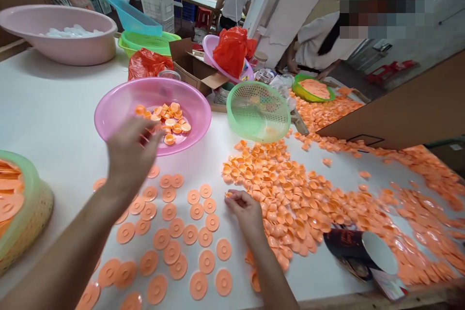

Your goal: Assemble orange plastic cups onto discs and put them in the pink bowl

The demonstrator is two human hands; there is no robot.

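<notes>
My left hand (131, 150) is over the near rim of a pink basin (109, 111), fingers curled and smeared by motion. Whether it holds anything I cannot tell. Small orange plastic cups (177, 128) lie inside that basin. Low over the white table, my right hand (245, 210) pinches a small orange cup (228, 194) between thumb and fingertips, mostly hidden by them. Beside it spreads a heap of the same orange cups (276, 189). Flat orange discs (170, 252) with a ring in the centre lie between and below my hands, some overlapping.
A green basket of orange pieces (36, 203) stands at the left edge. A green colander (257, 111) sits behind the heap. A dark paper cup (348, 244) lies at the lower right. A cardboard sheet (399, 106) rises on the right. Another person (319, 38) works beyond it.
</notes>
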